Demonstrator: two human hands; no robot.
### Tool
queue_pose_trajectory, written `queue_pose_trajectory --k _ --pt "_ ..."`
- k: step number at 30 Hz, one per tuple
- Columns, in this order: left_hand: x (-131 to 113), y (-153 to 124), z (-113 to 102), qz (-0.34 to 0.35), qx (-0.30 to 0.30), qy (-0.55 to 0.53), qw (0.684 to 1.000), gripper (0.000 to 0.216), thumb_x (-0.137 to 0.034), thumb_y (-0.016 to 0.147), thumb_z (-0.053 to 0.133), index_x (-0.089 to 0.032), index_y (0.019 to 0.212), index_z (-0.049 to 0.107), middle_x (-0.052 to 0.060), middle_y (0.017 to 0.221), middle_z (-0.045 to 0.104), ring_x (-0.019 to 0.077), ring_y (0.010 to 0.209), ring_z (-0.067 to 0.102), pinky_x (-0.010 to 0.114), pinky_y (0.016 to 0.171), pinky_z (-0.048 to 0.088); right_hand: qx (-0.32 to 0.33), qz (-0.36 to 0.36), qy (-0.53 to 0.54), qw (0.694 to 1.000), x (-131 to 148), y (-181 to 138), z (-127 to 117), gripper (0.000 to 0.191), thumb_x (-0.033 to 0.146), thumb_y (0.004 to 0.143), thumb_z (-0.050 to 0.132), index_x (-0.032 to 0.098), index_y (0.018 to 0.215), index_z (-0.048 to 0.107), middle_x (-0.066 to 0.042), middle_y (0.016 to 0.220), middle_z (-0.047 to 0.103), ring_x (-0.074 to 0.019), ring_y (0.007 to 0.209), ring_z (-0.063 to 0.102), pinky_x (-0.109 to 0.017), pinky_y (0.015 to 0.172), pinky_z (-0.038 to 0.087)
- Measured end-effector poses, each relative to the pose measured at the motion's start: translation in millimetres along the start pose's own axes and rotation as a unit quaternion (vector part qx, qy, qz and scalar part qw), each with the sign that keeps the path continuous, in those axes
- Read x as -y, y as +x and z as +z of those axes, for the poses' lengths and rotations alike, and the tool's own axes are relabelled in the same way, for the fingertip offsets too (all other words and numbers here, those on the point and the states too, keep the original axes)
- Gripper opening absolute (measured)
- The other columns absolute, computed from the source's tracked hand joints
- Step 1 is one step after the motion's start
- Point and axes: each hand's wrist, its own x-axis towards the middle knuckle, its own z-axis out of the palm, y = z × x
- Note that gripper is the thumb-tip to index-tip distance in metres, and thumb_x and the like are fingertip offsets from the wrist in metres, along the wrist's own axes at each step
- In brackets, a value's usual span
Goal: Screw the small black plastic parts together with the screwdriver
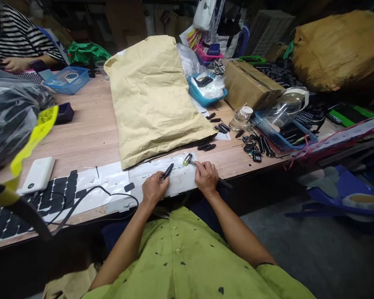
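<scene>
In my left hand (pixel 153 187) I hold a small black pen-shaped piece (pixel 168 170), its tip pointing up and to the right. My right hand (pixel 206 176) is closed round the shaft of a small hammer (pixel 188 159). The hammer's head, with a yellowish face, points left, close to the black piece but apart from it. Both hands are over a pale work board (pixel 177 185) at the table's front edge. Beyond them lies a large tan paper sack (pixel 156 99). Several similar black pieces (pixel 207 147) lie right of its lower edge.
A glass jar (pixel 240 119), keys (pixel 252 147) and a blue basket (pixel 285 135) stand to the right, before a cardboard box (pixel 249 85). At left are a white power bank (pixel 38 174), a black cable (pixel 95 187) and a black plastic bag (pixel 12 112). Another person's hand (pixel 16 64) is at the far left.
</scene>
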Motion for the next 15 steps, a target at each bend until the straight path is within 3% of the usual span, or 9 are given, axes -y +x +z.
queue_pose_trajectory --k 6,9,13,15 --pt "4.2 5.2 -1.0 0.007 0.014 -0.006 1.000 0.028 -0.029 0.081 0.063 -0.027 0.107 0.075 0.000 0.079 0.074 0.0233 0.084 0.070 0.028 0.068 0.047 -0.019 -0.012 -0.001 1.000 -0.2 -0.4 1.2 0.031 0.013 0.090 0.055 0.026 0.108 0.076 -0.006 0.088 0.059 -0.0204 0.080 0.045 -0.031 0.071 0.033" --pt "13.5 15.8 -3.1 0.042 0.015 -0.013 0.999 0.030 -0.023 0.078 0.060 -0.026 0.104 0.076 0.001 0.078 0.072 0.0234 0.081 0.068 0.030 0.068 0.049 -0.012 -0.009 -0.001 1.000 -0.4 -1.0 2.5 0.031 0.014 0.090 0.055 0.026 0.109 0.075 -0.006 0.089 0.058 -0.0205 0.080 0.045 -0.031 0.071 0.032" --pt "27.3 41.1 -6.2 0.226 -0.063 -0.005 0.972 0.055 -0.004 0.070 0.051 -0.025 0.116 0.073 0.007 0.111 0.072 0.0259 0.103 0.064 0.037 0.087 0.051 -0.003 -0.003 0.000 1.000 -0.2 -1.3 3.8 0.032 0.013 0.089 0.054 0.027 0.109 0.075 -0.006 0.090 0.058 -0.0208 0.081 0.044 -0.031 0.071 0.032" --pt "31.1 53.4 -6.7 0.321 -0.056 0.016 0.945 0.064 0.001 0.064 0.049 -0.027 0.116 0.073 0.007 0.131 0.066 0.0289 0.120 0.057 0.044 0.098 0.048 -0.003 -0.006 0.003 1.000 0.2 -1.2 3.8 0.033 0.013 0.089 0.054 0.027 0.110 0.075 -0.006 0.090 0.058 -0.0208 0.081 0.044 -0.031 0.071 0.032"
